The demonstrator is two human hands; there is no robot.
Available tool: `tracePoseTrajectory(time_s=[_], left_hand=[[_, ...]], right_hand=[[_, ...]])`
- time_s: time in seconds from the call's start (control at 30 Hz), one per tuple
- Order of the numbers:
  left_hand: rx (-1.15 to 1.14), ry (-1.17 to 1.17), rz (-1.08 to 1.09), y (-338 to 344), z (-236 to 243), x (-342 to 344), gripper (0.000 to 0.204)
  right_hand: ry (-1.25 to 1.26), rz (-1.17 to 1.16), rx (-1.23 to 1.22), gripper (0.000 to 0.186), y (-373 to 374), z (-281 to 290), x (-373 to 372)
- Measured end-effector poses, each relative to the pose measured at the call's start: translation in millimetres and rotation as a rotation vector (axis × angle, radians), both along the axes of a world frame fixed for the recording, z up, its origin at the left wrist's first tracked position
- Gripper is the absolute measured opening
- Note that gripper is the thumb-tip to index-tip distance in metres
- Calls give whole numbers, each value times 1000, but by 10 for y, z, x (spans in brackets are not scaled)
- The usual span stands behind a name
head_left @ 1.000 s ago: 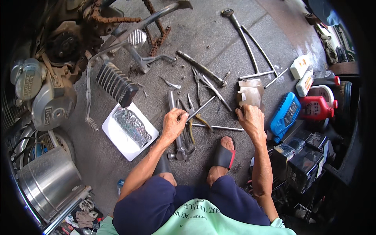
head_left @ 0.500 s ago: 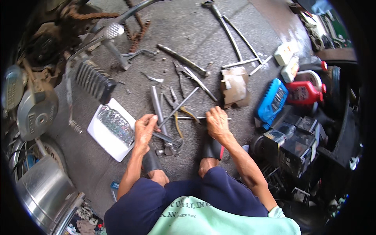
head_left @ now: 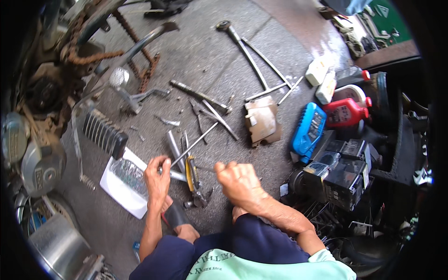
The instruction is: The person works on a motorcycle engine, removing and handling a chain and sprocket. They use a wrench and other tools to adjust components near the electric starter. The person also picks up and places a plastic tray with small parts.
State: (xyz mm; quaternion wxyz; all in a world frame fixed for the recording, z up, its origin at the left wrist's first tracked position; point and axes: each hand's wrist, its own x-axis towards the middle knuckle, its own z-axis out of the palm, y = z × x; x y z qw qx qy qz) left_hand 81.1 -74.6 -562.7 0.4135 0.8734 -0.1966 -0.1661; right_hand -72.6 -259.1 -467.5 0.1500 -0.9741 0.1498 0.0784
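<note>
My left hand (head_left: 157, 179) is closed near the hammer, thumb and fingertips together at the lower end of a thin metal rod (head_left: 196, 144). That rod slants up and right over the pavement. My right hand (head_left: 240, 184) is wrapped round a short-looking grey rod (head_left: 205, 169) pointing left; the rest is hidden in the fist. Between the hands lie pliers with yellow handles (head_left: 190, 173), the handles close together. A hammer head (head_left: 199, 199) rests below them, near my left shoe (head_left: 179, 214). A thick metal tube (head_left: 174, 145) lies just beyond my left hand.
A white tray (head_left: 123, 198) of small parts is at left, beside motorcycle parts (head_left: 44, 163). Further off lie a long bar (head_left: 198, 97), other pliers (head_left: 198, 112), a brown metal plate (head_left: 263, 121) and long-handled wrenches (head_left: 249, 58). Bottles (head_left: 309, 128) and batteries (head_left: 340, 175) stand at right.
My right hand has come left and nearer to me, its rod now tilted. The yellow plier handles, spread apart before, are now close together. The whole view has shifted somewhat.
</note>
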Motion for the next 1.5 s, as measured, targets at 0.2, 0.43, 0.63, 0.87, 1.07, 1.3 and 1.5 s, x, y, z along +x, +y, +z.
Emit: tracePoseTrajectory(time_s=[0.2, 0.43, 0.63, 0.87, 1.07, 1.3, 1.5], left_hand=[[-68, -304, -508, -272, 327, -303, 22], [-357, 131, -519, -240, -58, -605, 29], [-135, -188, -504, -478, 282, -650, 20], [-11, -260, -820, -1294, -11, -411, 16], [110, -62, -598, -1492, -325, -280, 20], [205, -141, -582, -1530, -458, -212, 21], [193, -160, -566, -1573, -495, -221, 20]], right_hand=[[-56, 306, -378, 10, 169, 314, 194], [548, 560, -956, 30, 866, 393, 540], [-441, 616, 194, 23, 89, 1093, 715], [-262, -504, 96, 23, -2353, -538, 732], [-294, -851, -149, 37, -3503, -1781, 53], [-133, -609, -514, 13, -3474, -2129, 49], [-249, -462, -394, 19, -3674, -2090, 1]])
